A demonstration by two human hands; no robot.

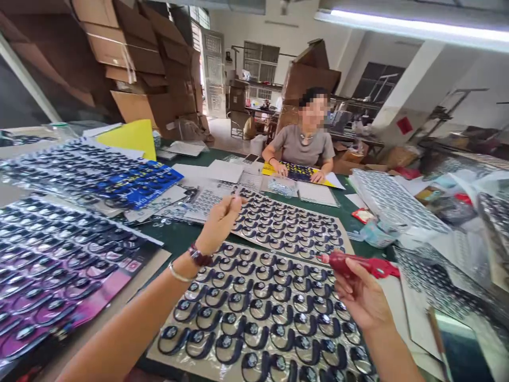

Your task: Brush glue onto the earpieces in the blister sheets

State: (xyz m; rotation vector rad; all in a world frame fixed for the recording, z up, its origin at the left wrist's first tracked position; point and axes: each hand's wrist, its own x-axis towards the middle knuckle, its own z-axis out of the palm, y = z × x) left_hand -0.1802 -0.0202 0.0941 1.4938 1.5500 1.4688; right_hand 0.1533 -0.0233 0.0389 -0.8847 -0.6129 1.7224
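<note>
The red squeeze bottle (340, 260) is in the right hand (368, 302), raised at the right side of the scene, over or just beside the right ends of two cards laid one behind the other. It lies almost level, its pale nozzle (324, 258) pointing left and its flared red end to the right. The right hand is wrapped around the body, thumb along the near side. The left hand (218, 223) is well apart from it, raised near the left end of the far card (345, 241), thumb and fingertips brought together; whether they pinch something small cannot be told.

The bottle looks light and soft-walled, so it probably yields to a squeeze and calls for even pressure. The best hold is likely around the middle of the body, behind the nozzle, with the tip left free; the flared end seems too thin to steer by. The surface may turn slippery if any contents smear on it.

The near card (161, 353) looks stiff but bendable, best taken by its bare edges. Its hooked dark pieces (258, 366) seem to sit under glossy clear film, which could crease under a pressing finger.
</note>
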